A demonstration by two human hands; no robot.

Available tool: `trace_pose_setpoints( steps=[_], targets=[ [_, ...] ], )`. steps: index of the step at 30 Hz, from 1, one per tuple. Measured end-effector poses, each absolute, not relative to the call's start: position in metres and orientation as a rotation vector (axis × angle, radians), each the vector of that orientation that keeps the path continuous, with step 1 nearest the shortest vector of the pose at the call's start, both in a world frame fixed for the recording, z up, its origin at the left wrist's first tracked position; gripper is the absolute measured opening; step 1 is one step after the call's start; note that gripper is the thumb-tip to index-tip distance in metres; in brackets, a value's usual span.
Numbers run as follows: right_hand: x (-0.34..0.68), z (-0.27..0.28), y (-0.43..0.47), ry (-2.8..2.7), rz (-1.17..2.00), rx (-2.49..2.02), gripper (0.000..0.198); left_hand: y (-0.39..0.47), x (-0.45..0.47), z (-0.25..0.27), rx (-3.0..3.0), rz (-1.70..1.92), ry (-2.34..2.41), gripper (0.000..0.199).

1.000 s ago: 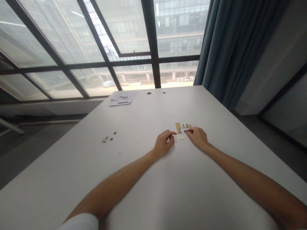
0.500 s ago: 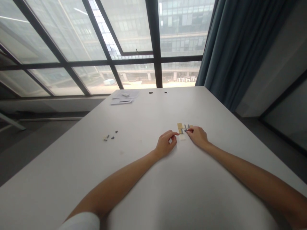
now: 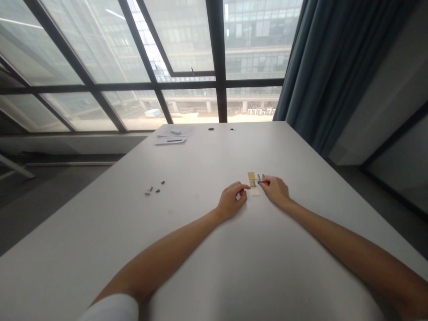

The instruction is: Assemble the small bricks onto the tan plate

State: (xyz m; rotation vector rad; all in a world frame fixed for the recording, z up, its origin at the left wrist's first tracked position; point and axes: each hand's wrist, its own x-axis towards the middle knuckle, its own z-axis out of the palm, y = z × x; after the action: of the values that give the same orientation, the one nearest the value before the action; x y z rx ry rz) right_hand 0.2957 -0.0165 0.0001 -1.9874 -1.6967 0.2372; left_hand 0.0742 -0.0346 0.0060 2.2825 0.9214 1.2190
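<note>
My right hand (image 3: 276, 189) bends over a flat patch of yellow and white pieces (image 3: 251, 175), its thumb and fingertips pinched on a small dark piece (image 3: 259, 182). The kind of that piece is too small to make out. Other small dark grey pieces stand on the patch around the fingertips, and the hand hides its right side. To the left, my left hand (image 3: 232, 200) rests on the table with its index finger stretched to the patch's left edge. Its thumb is apart from that finger and nothing shows between them. A pale square (image 3: 255, 191) lies at the near edge.
Several small dark and pale pieces (image 3: 148, 191) lie loose on the white table (image 3: 200, 249) at the left. Papers with a dark pen (image 3: 175, 141) lie at the far left corner. Two dark round spots (image 3: 211, 129) sit near the far edge, before the windows.
The view has shifted very slightly. Both hands hold nearly the same place, and the pieces on the table look unmoved.
</note>
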Motion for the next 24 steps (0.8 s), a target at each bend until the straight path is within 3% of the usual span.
trace_pose_setpoints(
  steps=[16,24],
  targets=[
    [0.304,-0.003,-0.015,-1.735,0.253,-1.868,0.018,-0.031,0.072,0.004,2.284,1.198,0.955,0.033],
    [0.308,0.027,-0.026,-1.652,0.205,-1.685,0.032,-0.029,0.071,0.005,2.304,1.132,1.059,0.032]
  ],
)
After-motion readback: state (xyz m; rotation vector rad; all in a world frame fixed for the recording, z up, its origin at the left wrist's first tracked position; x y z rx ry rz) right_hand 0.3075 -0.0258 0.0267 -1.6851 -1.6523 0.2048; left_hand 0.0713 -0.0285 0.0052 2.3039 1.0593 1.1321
